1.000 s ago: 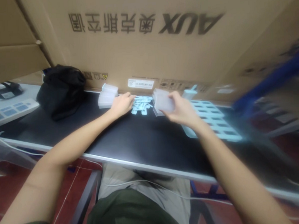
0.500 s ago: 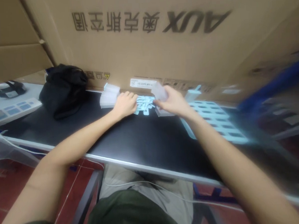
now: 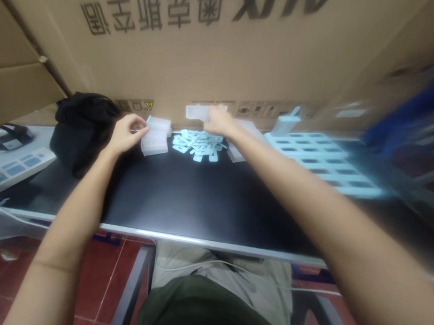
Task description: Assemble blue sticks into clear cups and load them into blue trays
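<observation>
My left hand (image 3: 126, 133) is at the left edge of the translucent plastic boxes (image 3: 155, 141), its thumb and fingers curved with a gap between them. The fingertips are close to the upper box, and I cannot tell whether they touch it. My right hand (image 3: 218, 121) reaches over the far right side of a pile of small light-blue plastic pieces (image 3: 197, 145). Its fingers point away and down and are mostly hidden, so what they hold does not show. Another translucent box (image 3: 236, 152) lies beside the pile, partly behind my right forearm.
A light-blue slotted tray (image 3: 311, 153) lies to the right, with a pale-blue handled container (image 3: 286, 124) at its back edge. A black bag (image 3: 81, 135) is at the left. A large cardboard box (image 3: 183, 67) walls the back of the black table (image 3: 190, 198).
My left hand has moved left, from the pile to the boxes. My right hand no longer holds up the translucent box and has moved left over the pile. More of the pile shows.
</observation>
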`<state>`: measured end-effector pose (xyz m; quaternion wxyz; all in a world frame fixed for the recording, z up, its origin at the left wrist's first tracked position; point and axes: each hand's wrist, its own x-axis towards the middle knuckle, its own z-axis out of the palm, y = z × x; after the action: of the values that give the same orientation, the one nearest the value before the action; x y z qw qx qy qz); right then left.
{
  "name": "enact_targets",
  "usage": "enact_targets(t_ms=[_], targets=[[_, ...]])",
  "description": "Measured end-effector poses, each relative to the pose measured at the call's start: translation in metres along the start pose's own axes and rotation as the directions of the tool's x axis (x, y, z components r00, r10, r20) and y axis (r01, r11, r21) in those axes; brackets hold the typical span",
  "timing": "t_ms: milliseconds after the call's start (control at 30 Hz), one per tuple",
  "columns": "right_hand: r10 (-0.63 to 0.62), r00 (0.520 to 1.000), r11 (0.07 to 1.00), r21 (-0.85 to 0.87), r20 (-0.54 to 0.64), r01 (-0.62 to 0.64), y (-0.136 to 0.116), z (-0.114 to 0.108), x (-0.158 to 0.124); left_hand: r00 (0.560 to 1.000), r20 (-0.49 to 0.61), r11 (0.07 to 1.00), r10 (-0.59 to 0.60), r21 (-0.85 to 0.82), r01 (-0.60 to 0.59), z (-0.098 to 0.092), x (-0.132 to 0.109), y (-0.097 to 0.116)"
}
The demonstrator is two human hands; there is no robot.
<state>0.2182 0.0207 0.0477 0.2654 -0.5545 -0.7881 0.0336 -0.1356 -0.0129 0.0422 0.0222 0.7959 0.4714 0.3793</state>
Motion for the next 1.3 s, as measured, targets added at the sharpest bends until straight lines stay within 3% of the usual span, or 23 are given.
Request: enact_targets(t_ms=[100, 200, 367, 533, 700, 900, 1133, 1300], targets=[[0.127, 0.990, 0.991, -0.061, 0.065, -0.123, -0.010, -0.002, -0.008, 0.986, 0.076, 0.960, -0.148, -0.229, 0.162, -0.005, 0.000, -0.020], [0.061, 0.986, 0.998, -0.022, 0.157, -0.058, -0.031, -0.003, -0.015, 0.969, 0.110, 0.897, -0.223, -0.365, 0.248, -0.003, -0.001, -0.032], [-0.145, 0.962, 0.988, -0.019, 0.233, 0.153, -0.058, 0.007, -0.021, 0.928, 0.010, 0.830, -0.372, -0.445, 0.337, 0.012, -0.004, -0.032], [-0.230, 0.950, 0.967, -0.057, 0.211, 0.247, -0.059, 0.021, -0.022, 0.939, -0.121, 0.915, -0.323, -0.294, 0.277, 0.027, 0.003, -0.026], [-0.127, 0.982, 0.992, 0.009, 0.136, 0.127, -0.065, 0.026, -0.003, 0.938, -0.144, 0.944, -0.315, -0.148, 0.294, 0.035, 0.010, -0.036], [-0.105, 0.982, 0.993, 0.061, 0.158, 0.096, -0.087, 0.039, 0.041, 0.927, -0.134, 0.934, -0.349, -0.135, 0.332, 0.037, 0.009, -0.044], [-0.085, 0.975, 0.996, 0.058, 0.204, 0.075, -0.104, 0.059, 0.065, 0.931, -0.157, 0.943, -0.329, -0.109, 0.315, 0.039, 0.018, -0.028], [-0.288, 0.952, 0.957, -0.002, 0.104, 0.290, -0.096, 0.042, 0.070, 0.933, -0.284, 0.956, -0.221, -0.252, 0.150, 0.041, 0.028, -0.016]])
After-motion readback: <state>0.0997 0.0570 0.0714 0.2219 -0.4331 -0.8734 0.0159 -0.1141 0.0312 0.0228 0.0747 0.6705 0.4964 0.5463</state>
